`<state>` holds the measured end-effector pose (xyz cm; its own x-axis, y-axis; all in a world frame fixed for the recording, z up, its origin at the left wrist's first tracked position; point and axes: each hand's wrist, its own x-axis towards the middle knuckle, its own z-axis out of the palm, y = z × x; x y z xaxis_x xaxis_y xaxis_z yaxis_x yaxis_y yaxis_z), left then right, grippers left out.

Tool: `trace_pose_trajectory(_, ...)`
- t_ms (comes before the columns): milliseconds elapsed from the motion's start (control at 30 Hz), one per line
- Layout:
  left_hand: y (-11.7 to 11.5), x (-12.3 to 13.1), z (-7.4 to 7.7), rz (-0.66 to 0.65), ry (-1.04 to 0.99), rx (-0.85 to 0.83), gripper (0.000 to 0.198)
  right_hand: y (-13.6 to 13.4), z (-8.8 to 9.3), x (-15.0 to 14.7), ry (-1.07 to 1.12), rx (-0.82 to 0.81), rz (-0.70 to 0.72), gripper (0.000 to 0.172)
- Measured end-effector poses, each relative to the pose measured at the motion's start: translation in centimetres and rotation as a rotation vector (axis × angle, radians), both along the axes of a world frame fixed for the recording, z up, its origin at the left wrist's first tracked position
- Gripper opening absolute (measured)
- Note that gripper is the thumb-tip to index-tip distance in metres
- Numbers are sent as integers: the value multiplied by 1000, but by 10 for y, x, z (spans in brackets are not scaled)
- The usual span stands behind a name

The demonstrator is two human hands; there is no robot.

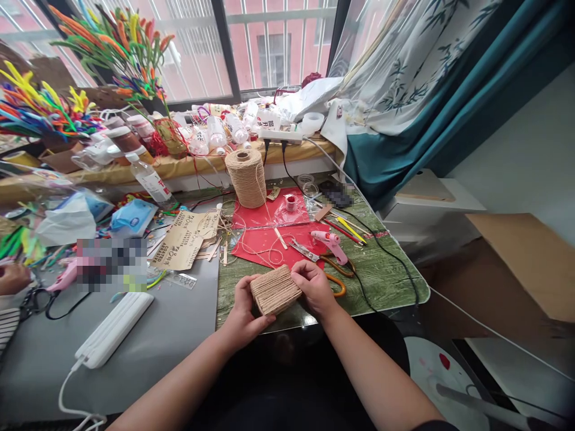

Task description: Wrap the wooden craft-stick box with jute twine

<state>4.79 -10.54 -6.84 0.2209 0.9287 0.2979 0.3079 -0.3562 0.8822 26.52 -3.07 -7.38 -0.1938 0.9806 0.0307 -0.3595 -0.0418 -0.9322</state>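
Observation:
Between my two hands is a small block wrapped in rows of jute twine (275, 291), held just above the table's front edge. My left hand (245, 314) grips its left end, thumb along the near side. At the far right corner, the fingers of my right hand (314, 288) pinch the block. A loose strand of twine (265, 254) runs from behind it over red sheets (287, 239) to a big twine spool (246, 179). Just beyond my right hand lie scissors with orange-brown handles (338, 264) and a pink glue gun (331, 244).
Sandpaper sheets (182, 239) and wooden sticks lie to the left. A white power strip (114, 329) rests on the grey table. Another person's hand (14, 278) is at the far left. Bottles and pipe cleaners (130, 36) crowd the windowsill. A black cable (390, 251) crosses the right side.

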Motion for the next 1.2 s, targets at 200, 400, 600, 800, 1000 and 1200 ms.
trace_pose_trajectory(200,-1,-1,19,-4,17,-114,80,-1,4,-1,-2,-16,-10,23)
trace_pose_trajectory(400,2,18,82,167,428,40,78,-3,8,-3,13,2,59,27)
trace_pose_trajectory(600,20,45,96,98,782,61,83,-3,9,-2,60,-30,104,27)
trace_pose_trajectory(800,24,31,88,71,720,53,76,-3,8,-3,42,7,102,24)
trace_pose_trajectory(1000,14,3,61,83,387,62,82,-3,10,0,-71,146,23,17)
trace_pose_trajectory(1200,1,-3,30,73,158,59,84,-6,16,4,-164,304,-29,11)
